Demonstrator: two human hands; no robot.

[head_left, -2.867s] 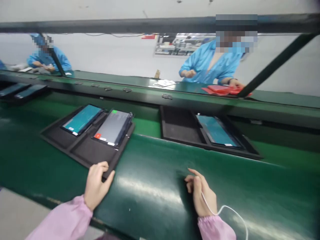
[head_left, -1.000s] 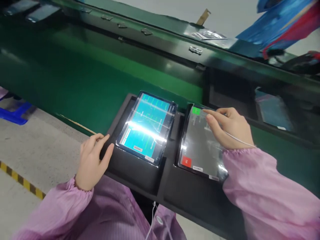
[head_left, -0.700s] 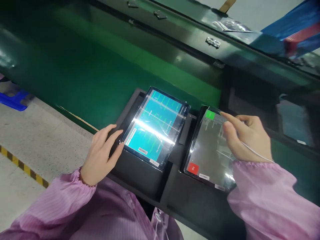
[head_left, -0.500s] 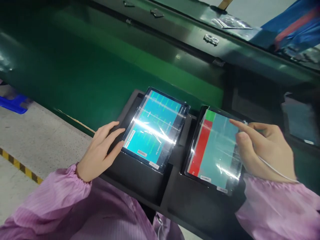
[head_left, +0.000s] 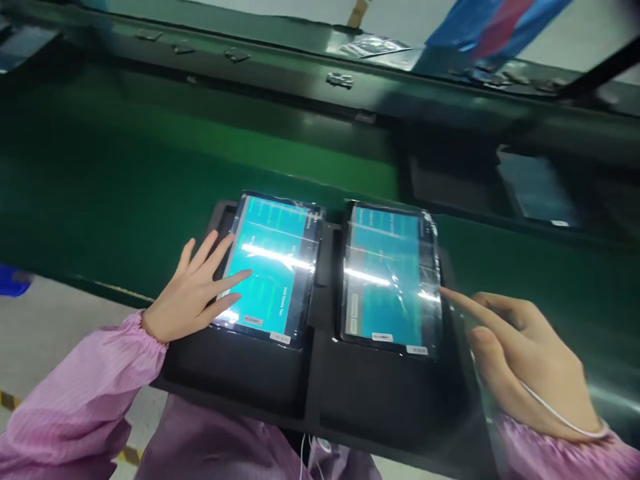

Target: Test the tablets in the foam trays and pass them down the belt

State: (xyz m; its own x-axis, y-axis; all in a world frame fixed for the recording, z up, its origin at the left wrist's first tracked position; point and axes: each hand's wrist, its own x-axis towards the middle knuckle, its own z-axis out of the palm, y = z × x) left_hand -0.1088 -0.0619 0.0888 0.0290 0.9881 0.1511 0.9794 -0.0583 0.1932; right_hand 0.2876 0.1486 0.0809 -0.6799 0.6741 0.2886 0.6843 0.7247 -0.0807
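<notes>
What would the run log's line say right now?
left hand: fingers spread over left tablet | right hand: index finger pointing at right tablet | black tray: holds both, each lit

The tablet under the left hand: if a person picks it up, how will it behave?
The flat black-framed tablet will probably stay stiff, since it lies straight, without sagging. Its glossy clear film, wrinkled at the edge, may feel slippery. Being thin and flat, it seems unlikely to roll.
</notes>
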